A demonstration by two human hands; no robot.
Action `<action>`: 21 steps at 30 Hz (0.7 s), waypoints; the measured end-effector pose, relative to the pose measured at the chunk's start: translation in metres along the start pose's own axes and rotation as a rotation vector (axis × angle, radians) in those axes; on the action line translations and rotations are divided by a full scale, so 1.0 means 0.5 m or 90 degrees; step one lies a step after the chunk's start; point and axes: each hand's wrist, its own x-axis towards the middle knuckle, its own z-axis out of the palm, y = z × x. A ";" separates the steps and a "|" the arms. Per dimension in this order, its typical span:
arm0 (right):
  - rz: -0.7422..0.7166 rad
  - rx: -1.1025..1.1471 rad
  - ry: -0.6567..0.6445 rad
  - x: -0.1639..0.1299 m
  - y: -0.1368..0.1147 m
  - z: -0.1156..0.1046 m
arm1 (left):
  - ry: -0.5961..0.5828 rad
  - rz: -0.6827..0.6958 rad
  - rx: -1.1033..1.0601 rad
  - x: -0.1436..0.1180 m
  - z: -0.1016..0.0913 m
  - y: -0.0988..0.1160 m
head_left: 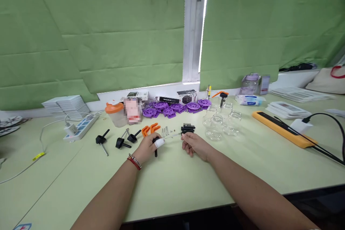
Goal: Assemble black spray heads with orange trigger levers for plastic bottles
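Observation:
My left hand [149, 148] rests on the pale green table [172, 183] and grips a black handled part [156, 143]; one finger wears a white wrap and the wrist has a red and metal bracelet. A thin metal rod [172, 136] runs from that part toward my right hand [193, 144], which pinches its far end beside a small black toothed piece [188, 128]. Orange clips [150, 129] and loose metal pins [165, 130] lie just beyond my left hand.
Black handled parts [122, 141] lie to the left, purple discs [175, 107] at the back, clear glass jars [219, 122] to the right. A power strip [81, 126], an orange-lidded cup [114, 114] and an orange bar with cables [283, 128] also sit on the table.

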 end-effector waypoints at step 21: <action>0.006 -0.020 -0.005 0.004 0.007 -0.001 | 0.306 -0.537 0.443 -0.058 -0.254 -0.141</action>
